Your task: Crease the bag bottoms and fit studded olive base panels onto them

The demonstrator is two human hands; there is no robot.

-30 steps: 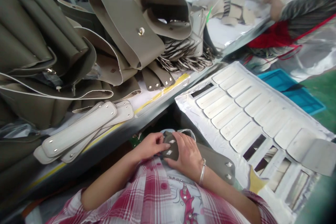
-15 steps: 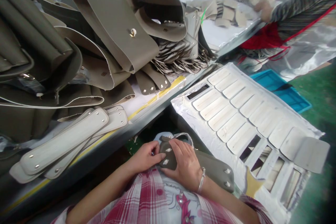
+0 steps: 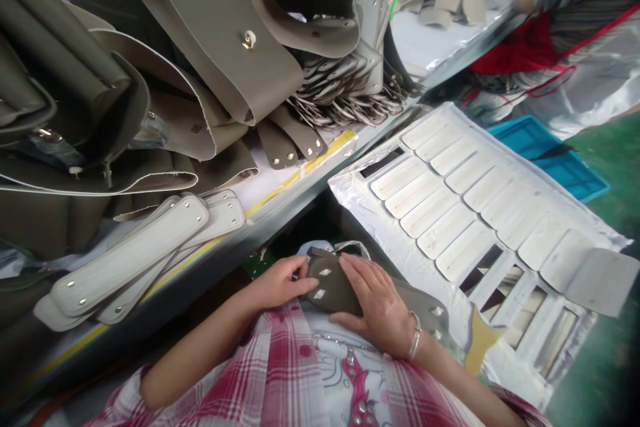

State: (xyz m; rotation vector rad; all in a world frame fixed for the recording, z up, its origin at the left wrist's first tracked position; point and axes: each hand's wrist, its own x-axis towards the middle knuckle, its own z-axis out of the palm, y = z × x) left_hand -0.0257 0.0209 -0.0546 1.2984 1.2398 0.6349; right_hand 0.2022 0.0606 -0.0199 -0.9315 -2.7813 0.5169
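A long workbench [image 3: 293, 203] edged with yellow tape [image 3: 305, 170] runs across the room, and a second bench topped with shiny foil [image 3: 430, 47] stands beyond it. The floor [image 3: 605, 173] is painted green. A blue plastic crate [image 3: 550, 160] sits on it beside crumpled silver sheeting [image 3: 595, 107].

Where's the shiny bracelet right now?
In the head view, the silver bracelet is around the wrist of the person's right hand, low and right of centre, close to the olive strap under that hand.
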